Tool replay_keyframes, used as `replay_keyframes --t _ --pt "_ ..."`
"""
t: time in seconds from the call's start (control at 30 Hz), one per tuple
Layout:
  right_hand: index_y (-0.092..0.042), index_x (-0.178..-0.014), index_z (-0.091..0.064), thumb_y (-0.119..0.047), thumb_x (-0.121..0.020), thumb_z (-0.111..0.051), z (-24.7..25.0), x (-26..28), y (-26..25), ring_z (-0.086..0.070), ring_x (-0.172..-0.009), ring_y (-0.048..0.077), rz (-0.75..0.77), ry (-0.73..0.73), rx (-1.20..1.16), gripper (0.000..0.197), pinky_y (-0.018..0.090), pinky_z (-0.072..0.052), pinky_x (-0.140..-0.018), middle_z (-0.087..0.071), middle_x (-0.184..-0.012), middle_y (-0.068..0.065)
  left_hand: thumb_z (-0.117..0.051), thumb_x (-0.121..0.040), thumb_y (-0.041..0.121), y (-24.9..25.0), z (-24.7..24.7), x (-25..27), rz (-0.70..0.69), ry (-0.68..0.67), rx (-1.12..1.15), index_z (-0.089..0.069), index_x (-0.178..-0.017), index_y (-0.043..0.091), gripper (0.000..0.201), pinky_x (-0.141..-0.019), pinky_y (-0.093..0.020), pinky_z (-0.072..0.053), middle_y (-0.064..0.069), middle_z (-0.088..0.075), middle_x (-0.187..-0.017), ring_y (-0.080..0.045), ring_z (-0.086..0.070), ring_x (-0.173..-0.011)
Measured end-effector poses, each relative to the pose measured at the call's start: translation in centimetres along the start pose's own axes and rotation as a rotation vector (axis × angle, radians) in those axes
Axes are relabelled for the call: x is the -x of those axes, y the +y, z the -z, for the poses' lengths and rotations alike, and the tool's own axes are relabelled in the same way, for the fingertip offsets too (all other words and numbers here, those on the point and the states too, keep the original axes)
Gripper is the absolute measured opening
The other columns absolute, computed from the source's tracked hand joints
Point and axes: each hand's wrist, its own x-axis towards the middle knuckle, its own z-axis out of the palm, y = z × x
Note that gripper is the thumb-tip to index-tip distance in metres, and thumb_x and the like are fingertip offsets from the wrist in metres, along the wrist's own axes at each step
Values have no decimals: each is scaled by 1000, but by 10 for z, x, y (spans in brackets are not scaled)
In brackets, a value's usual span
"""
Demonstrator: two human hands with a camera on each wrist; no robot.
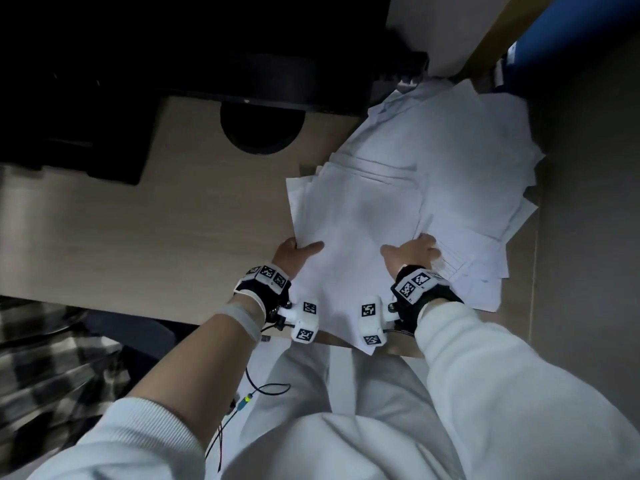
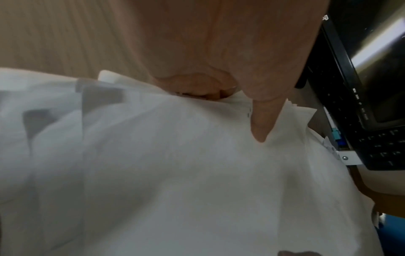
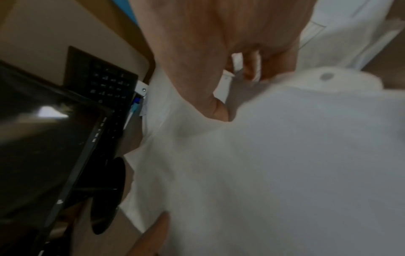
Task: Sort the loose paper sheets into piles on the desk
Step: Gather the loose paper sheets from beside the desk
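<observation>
A loose heap of white paper sheets (image 1: 460, 161) covers the right part of the wooden desk (image 1: 138, 237). On top lies a bunch of sheets (image 1: 349, 216) that reaches past the desk's near edge. My left hand (image 1: 300, 250) grips its left edge, with the thumb (image 2: 259, 124) on top and the fingers (image 2: 197, 86) curled underneath. My right hand (image 1: 412, 252) holds the right edge, thumb (image 3: 219, 110) on top, while the fingers (image 3: 249, 67) curl under the paper over the lower sheets.
A dark monitor (image 3: 43, 138) on a round black base (image 1: 261, 129) stands at the back of the desk, with a black keyboard (image 2: 383, 147) behind the papers. A blue partition (image 1: 571, 46) rises at the far right. Bare desk lies to the left of the papers.
</observation>
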Motion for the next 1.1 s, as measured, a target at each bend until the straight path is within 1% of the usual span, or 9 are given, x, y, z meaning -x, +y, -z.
replay_keyframes --t 0.07,0.17,0.23,0.33,0.57,0.7,0.83,0.97,1.1 --pt "-3 -135 -24 -32 -79 -72 5 2 -5 -48 -98 34 -68 15 32 79 40 -39 -75 -35 -133 15 -82 -77 39 -2 -5 0 30 -4 -1 -54 -136 2 74 -99 -35 -48 -10 -62 -133 -28 -60 -117" --pt "1 -135 -37 -39 -78 -74 9 -4 -7 -52 -95 29 -61 -197 -3 79 39 -47 -81 -46 -123 13 -82 -60 47 -6 -14 6 18 3 -49 -48 -142 3 98 -107 -43 -45 -9 -56 -140 -30 -55 -125" --pt "6 -123 -56 -27 -80 -75 15 -4 -5 -62 -102 30 27 -331 -23 57 42 -52 -93 -61 -122 15 -80 -73 23 -5 -20 17 -24 39 -33 -58 -132 2 67 -102 -43 -50 -12 -64 -129 -31 -62 -115" --pt "2 -107 -52 -12 -84 -69 29 10 -7 -59 -92 30 126 -291 -54 32 38 -50 -79 -58 -100 14 -74 -78 2 -2 -19 32 -76 140 31 -68 -111 7 34 -92 -43 -57 -12 -72 -108 -29 -69 -98" --pt "-5 -77 -54 1 -81 -68 63 71 -71 -54 -64 21 544 -316 -287 16 20 -42 -51 -54 -69 2 -64 -74 -14 60 20 96 -281 459 335 -63 -77 8 22 -48 -14 -45 -1 -60 -71 -13 -56 -63" --pt "-16 -57 -50 15 -75 -61 66 113 -117 -48 -56 12 772 -392 -460 37 23 -42 -58 -53 -64 -2 -68 -72 -9 89 59 123 -440 625 556 -65 -91 2 22 -61 -19 -53 -2 -65 -79 -18 -63 -72" --pt "-7 -72 -61 11 -72 -64 51 125 -133 -55 -52 6 828 -418 -405 18 19 -46 -57 -61 -60 -12 -70 -65 -1 80 92 129 -513 615 586 -55 -117 6 54 -75 -28 -57 -5 -69 -102 -16 -67 -91" --pt "-13 -119 -58 -4 -64 -78 19 110 -128 -70 -89 14 789 -389 -253 59 30 -57 -81 -71 -102 -1 -69 -68 -6 56 114 110 -468 558 542 -50 -123 3 60 -77 -32 -56 -11 -67 -108 -24 -67 -95" --pt "-10 -101 -61 -7 -73 -77 -3 120 -138 -66 -78 28 663 -326 -167 32 33 -52 -68 -65 -86 6 -63 -74 -4 55 136 85 -435 523 509 -49 -117 13 48 -84 -40 -55 -12 -66 -109 -28 -66 -99"
